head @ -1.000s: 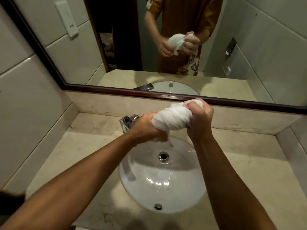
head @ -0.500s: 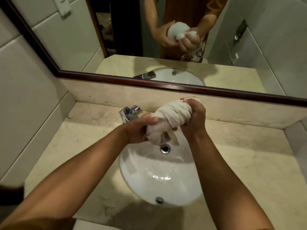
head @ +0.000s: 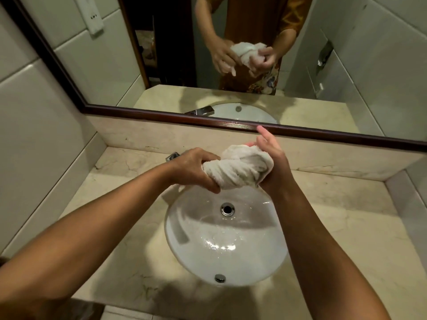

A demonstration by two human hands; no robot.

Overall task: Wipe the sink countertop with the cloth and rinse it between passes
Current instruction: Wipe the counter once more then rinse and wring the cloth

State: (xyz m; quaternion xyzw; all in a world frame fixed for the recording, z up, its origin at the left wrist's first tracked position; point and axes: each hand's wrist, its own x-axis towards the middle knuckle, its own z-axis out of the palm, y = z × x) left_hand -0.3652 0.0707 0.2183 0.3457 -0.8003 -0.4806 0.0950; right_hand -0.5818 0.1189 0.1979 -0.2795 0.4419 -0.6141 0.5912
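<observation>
A wrung, twisted white cloth (head: 240,168) hangs over the back rim of the round white sink (head: 226,248). My left hand (head: 196,167) grips its left end with curled fingers. My right hand (head: 275,162) cups the right end, and its forefinger sticks straight up. The basin is wet and shiny, with a chrome drain (head: 227,209) below the cloth. The beige marble countertop (head: 335,227) spreads out on both sides of the sink.
A chrome faucet (head: 172,156) peeks out behind my left wrist. A dark-framed mirror (head: 161,114) runs along the back wall above a low marble backsplash. Tiled walls close the counter in on the left and right.
The cloth has loosened from a tight twist and sits lower over the sink. My right hand has relaxed its grip and lifted its forefinger. The camera has tilted down.
</observation>
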